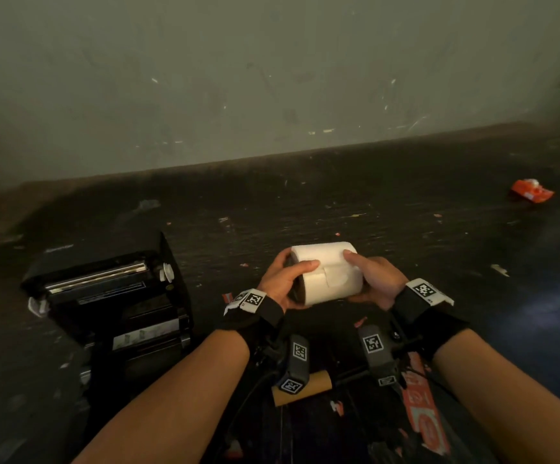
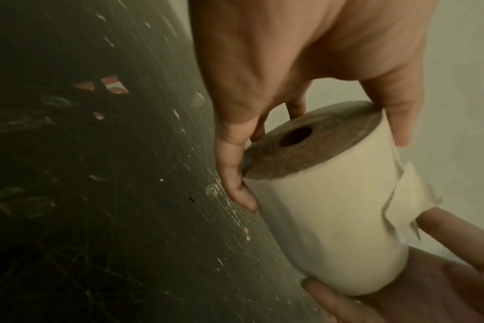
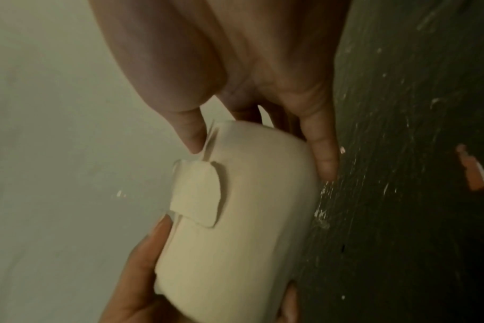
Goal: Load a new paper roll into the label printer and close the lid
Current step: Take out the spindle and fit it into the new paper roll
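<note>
The white paper roll [image 1: 327, 272] sits mid-frame, held above the dark worktop [image 1: 372, 212]. The left hand [image 1: 280, 283] curls around its brown end face, the right hand [image 1: 374, 283] cups the other end, thumb by the loose label tab [image 3: 196, 194]. The open label printer [image 1: 111, 296] stands lower left. An empty cardboard core [image 1: 305, 388] lies near the bottom edge.

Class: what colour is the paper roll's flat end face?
Brown on the paper roll; clearest in the left wrist view.
</note>
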Action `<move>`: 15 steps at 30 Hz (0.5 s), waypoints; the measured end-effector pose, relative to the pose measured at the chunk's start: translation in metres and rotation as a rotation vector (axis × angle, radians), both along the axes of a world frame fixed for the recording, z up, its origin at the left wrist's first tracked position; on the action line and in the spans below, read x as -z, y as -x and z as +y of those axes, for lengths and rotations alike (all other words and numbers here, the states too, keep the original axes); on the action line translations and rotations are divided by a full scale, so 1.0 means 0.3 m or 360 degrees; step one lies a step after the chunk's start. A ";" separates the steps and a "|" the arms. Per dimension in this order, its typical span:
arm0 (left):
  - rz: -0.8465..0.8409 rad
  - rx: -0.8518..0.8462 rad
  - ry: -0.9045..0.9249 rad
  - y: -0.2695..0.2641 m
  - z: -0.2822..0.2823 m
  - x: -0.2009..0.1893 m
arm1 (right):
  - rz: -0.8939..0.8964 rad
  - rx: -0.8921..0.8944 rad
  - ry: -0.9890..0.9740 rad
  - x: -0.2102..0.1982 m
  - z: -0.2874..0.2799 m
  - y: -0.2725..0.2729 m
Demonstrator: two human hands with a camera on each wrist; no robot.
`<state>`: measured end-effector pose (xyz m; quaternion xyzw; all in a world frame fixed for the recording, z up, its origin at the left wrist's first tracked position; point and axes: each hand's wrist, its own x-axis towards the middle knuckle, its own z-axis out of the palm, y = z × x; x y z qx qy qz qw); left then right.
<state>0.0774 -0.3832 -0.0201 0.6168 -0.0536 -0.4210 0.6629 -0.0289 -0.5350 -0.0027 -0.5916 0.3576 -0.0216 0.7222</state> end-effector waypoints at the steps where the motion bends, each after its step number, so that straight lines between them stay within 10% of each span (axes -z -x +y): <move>1: -0.0018 0.0000 -0.0027 -0.002 0.004 0.000 | 0.0019 -0.0022 0.0097 -0.006 0.005 0.006; 7: -0.0080 -0.0003 -0.0224 -0.013 0.041 0.002 | -0.0033 -0.0416 0.1689 -0.012 0.022 0.040; 15: -0.0067 -0.0007 -0.0463 -0.019 0.080 0.051 | -0.0051 -0.0787 0.1764 0.082 0.069 0.020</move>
